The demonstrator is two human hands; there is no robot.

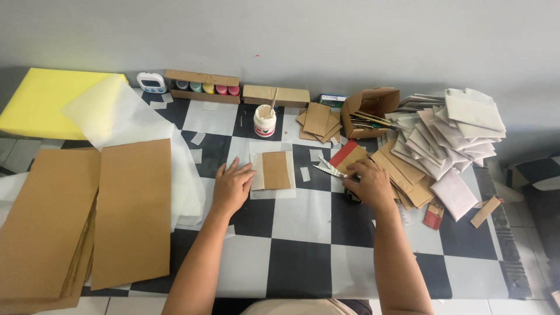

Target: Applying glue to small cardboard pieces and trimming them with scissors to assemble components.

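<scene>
My left hand point(231, 186) lies flat on the table, fingers spread, pressing the left edge of a white sheet point(286, 192) that carries a small brown cardboard rectangle point(276, 170). My right hand point(370, 184) is closed around the dark handle of a metal scissors point(328, 169), whose blades point left toward the sheet. A white glue jar point(264, 121) with a stick in it stands just behind the cardboard piece.
Large brown cardboard sheets point(131, 213) and white paper point(125, 114) lie left, over a yellow board point(44, 99). A heap of brown and white envelopes point(443, 146) sits right. A paint box point(201, 87), timer point(151, 83) and open carton point(367, 111) line the wall.
</scene>
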